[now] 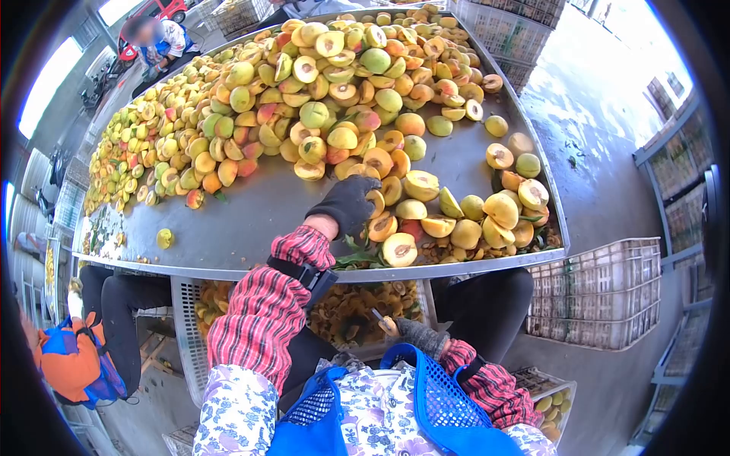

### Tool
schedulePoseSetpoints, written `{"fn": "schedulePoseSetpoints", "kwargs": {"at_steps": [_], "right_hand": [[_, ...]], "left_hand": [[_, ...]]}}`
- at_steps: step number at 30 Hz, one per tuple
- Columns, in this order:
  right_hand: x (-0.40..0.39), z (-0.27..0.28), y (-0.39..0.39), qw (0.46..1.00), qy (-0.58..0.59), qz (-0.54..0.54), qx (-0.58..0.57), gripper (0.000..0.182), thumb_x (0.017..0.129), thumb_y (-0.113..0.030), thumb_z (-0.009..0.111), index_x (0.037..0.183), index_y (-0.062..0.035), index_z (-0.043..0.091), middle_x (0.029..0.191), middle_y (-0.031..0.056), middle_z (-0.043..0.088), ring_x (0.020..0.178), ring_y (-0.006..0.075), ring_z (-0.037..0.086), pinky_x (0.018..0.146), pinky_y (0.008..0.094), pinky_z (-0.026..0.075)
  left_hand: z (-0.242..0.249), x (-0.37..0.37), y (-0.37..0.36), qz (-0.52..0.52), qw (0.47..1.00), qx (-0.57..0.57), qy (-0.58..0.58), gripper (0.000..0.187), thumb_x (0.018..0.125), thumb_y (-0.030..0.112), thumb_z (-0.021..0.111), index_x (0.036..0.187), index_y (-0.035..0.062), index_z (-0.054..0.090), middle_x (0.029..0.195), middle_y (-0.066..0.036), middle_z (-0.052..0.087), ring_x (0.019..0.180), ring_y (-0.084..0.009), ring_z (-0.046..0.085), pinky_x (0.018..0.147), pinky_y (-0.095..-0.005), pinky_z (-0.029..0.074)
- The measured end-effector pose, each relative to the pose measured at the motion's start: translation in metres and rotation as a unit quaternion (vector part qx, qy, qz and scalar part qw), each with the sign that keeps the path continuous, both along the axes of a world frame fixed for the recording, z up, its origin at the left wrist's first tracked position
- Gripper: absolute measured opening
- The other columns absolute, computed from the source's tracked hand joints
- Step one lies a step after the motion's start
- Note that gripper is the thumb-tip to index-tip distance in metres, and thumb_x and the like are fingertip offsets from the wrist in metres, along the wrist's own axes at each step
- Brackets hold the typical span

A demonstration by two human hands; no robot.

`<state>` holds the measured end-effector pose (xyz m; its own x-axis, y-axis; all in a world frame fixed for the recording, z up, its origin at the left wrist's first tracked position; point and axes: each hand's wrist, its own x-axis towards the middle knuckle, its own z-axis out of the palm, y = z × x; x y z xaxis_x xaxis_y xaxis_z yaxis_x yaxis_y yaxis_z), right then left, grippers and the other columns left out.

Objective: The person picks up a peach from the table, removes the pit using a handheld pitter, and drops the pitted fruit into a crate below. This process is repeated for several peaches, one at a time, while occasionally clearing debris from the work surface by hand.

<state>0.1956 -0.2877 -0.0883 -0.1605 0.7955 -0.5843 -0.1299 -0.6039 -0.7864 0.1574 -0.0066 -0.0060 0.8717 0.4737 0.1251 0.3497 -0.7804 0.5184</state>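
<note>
My left hand (346, 204), in a black glove, reaches over the near edge of the metal table (262, 205). Its fingers curl around a peach half (376, 203) beside other cut peaches. Lower down, in front of my body, my right hand (420, 336) wears a dark grey glove and is closed on a small knife (388, 325) with a light handle. The short metal tip points up and left, above a crate (186, 334) of peach scraps under the table edge. An open peach half (399, 249) with its cut face up lies near the table's front rim.
A large heap of halved peaches (304, 99) covers the table's far side. Leaves and pits lie along the front edge. White plastic crates (597, 292) stand at the right. A person in an orange and blue top (76, 361) is at the left, another person (160, 42) at the far left.
</note>
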Motion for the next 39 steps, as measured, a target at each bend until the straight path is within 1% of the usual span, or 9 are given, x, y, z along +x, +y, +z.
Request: {"fn": "schedulePoseSetpoints", "kwargs": {"at_steps": [2,6,14,16,22,28,34,37,39], "right_hand": [[0.007,0.042,-0.001,0.999,0.026,-0.048,0.006,0.014,0.084,-0.014,0.057,0.095,-0.0062,0.054,0.078,-0.0038,0.05,0.071,0.0048,0.046,0.062,0.0232,0.041],[0.024,0.09,0.008,0.995,-0.015,-0.096,0.024,0.017,0.084,-0.018,0.055,0.096,-0.006,0.053,0.08,-0.0026,0.05,0.072,0.0058,0.046,0.062,0.024,0.042],[0.022,0.095,0.052,0.955,0.029,-0.293,0.046,0.021,0.078,-0.015,0.06,0.093,-0.0092,0.048,0.057,-0.0009,0.047,0.041,0.0098,0.042,0.036,0.0231,0.033],[0.017,0.064,0.068,0.934,-0.114,-0.258,0.22,0.022,0.077,-0.015,0.061,0.093,-0.0095,0.048,0.058,-0.0011,0.047,0.041,0.0095,0.043,0.035,0.0231,0.033],[0.005,0.102,0.07,0.94,-0.002,-0.318,0.12,0.039,0.074,-0.026,0.066,0.1,-0.0004,0.051,0.081,0.012,0.058,0.071,0.0263,0.057,0.064,0.034,0.046],[0.005,0.074,0.069,0.931,-0.24,-0.217,0.172,0.047,0.068,-0.032,0.072,0.094,0.0006,0.051,0.081,0.017,0.059,0.075,0.0272,0.059,0.065,0.0356,0.047],[-0.01,0.087,0.074,0.926,-0.214,-0.285,0.122,0.028,0.071,-0.016,0.07,0.091,-0.0022,0.056,0.07,0.0032,0.057,0.059,0.0095,0.054,0.046,0.0254,0.045],[-0.012,0.102,0.075,0.943,-0.182,-0.268,0.082,0.028,0.072,-0.016,0.068,0.092,-0.0018,0.056,0.069,0.0036,0.057,0.056,0.0105,0.054,0.045,0.0251,0.045],[-0.014,0.093,0.08,0.948,-0.158,-0.258,0.103,0.028,0.073,-0.017,0.067,0.092,-0.0013,0.056,0.067,0.0039,0.057,0.053,0.0114,0.053,0.044,0.025,0.045]], "left_hand": [[-0.011,0.007,0.007,-0.038,0.998,0.042,0.025,0.041,0.073,0.018,0.062,0.11,0.002,0.053,0.103,-0.014,0.057,0.089,-0.0195,0.057,0.072,-0.0302,0.048],[-0.009,-0.012,0.004,0.091,0.945,-0.313,0.005,0.036,0.073,0.012,0.063,0.104,-0.0009,0.051,0.091,-0.01,0.056,0.079,-0.0178,0.056,0.066,-0.0304,0.05],[0.013,-0.064,-0.067,0.187,0.759,-0.592,-0.198,0.028,0.074,0.01,0.065,0.096,-0.0004,0.051,0.089,-0.008,0.058,0.076,-0.0153,0.059,0.063,-0.0289,0.052],[0.015,-0.064,-0.093,0.201,0.766,-0.559,-0.246,0.026,0.075,0.006,0.064,0.097,0.0,0.051,0.089,-0.008,0.058,0.077,-0.0143,0.058,0.067,-0.0269,0.05],[0.019,-0.072,-0.138,0.167,0.799,-0.449,-0.363,0.03,0.076,0.002,0.062,0.103,0.0006,0.052,0.101,-0.006,0.056,0.089,-0.0114,0.054,0.077,-0.0258,0.047],[0.058,-0.087,-0.112,0.117,0.832,-0.539,-0.051,0.033,0.078,0.01,0.061,0.108,-0.0004,0.052,0.102,-0.007,0.056,0.089,-0.0115,0.054,0.081,-0.0275,0.045],[0.025,-0.081,-0.147,0.17,0.772,-0.511,-0.338,0.023,0.08,0.012,0.061,0.1,0.0022,0.058,0.093,-0.003,0.058,0.084,-0.0077,0.051,0.076,-0.0221,0.042],[0.016,-0.085,-0.152,0.109,0.908,-0.213,-0.344,0.021,0.084,0.011,0.055,0.103,0.0026,0.057,0.098,-0.003,0.056,0.089,-0.0084,0.051,0.081,-0.023,0.041],[0.014,-0.083,-0.157,0.163,0.819,-0.391,-0.386,0.022,0.084,0.01,0.055,0.105,0.0025,0.056,0.101,-0.003,0.055,0.09,-0.0086,0.051,0.083,-0.0232,0.041]]}}
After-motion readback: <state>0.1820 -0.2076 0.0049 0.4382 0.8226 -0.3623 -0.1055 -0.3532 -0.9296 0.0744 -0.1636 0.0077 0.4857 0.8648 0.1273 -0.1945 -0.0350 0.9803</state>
